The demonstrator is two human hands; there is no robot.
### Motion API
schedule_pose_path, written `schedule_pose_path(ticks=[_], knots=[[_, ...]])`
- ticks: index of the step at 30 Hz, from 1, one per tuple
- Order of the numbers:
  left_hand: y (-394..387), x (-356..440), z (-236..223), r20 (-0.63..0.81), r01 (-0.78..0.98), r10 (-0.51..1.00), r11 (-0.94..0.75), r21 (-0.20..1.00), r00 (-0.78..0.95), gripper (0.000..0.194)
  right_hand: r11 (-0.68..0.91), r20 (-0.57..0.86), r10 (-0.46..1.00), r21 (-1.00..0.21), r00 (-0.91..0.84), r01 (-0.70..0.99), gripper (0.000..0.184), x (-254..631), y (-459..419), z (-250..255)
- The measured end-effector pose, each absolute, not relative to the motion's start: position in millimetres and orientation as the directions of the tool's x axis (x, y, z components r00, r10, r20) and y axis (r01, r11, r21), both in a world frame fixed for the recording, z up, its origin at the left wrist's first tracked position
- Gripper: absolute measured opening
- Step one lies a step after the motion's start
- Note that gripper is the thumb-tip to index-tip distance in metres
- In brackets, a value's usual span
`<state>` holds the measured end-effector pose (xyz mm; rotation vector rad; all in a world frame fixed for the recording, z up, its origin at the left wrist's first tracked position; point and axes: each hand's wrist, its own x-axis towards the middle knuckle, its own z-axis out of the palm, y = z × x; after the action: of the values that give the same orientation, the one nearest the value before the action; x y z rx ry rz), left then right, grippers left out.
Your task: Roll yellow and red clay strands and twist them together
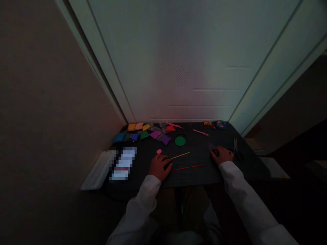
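Note:
My left hand (pixel 160 166) rests on the dark table, thumb apart from the fingers. A thin yellow strip (pixel 181 155) runs right from its index fingertip. A thin red strip (pixel 187 167) lies just right of the thumb. Beyond the fingers is a small pink disc (pixel 159 151). My right hand (pixel 222 154) lies on the table's right side, fingers curled; a faint, see-through piece (pixel 211 146) shows at its fingertips, too dim to name. Scissors (pixel 236 149) lie right of that hand. Between and beyond the hands sits a round green piece (pixel 180 141).
Small bags of coloured clay (pixel 145 135) lie at the back left. Pink tools (pixel 201 132) and small colourful pieces (pixel 221 125) lie toward the back. A blurred-out bright screen (pixel 124 163) is at the left, beside a white box-like object (pixel 98 170). A white door (pixel 163 68) stands behind the table.

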<state>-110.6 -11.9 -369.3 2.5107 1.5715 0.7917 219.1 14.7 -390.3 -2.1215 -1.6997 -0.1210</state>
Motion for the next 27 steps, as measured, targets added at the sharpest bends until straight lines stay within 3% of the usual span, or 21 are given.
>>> schedule_pose_path(ticks=[17,27], knots=[[-9.0,-110.0,-374.4,0.39,0.867,0.868,-0.425,0.26,0.308,0.032,-0.103,0.362,0.907,-0.3,0.213,0.948,0.026,219.2,11.7,-392.1],[-4.2,-118.6,-382.5,0.454,0.841,0.868,-0.392,0.374,0.202,0.023,-0.084,0.384,0.903,-0.282,0.193,0.956,0.025,219.5,12.1,-392.5]])
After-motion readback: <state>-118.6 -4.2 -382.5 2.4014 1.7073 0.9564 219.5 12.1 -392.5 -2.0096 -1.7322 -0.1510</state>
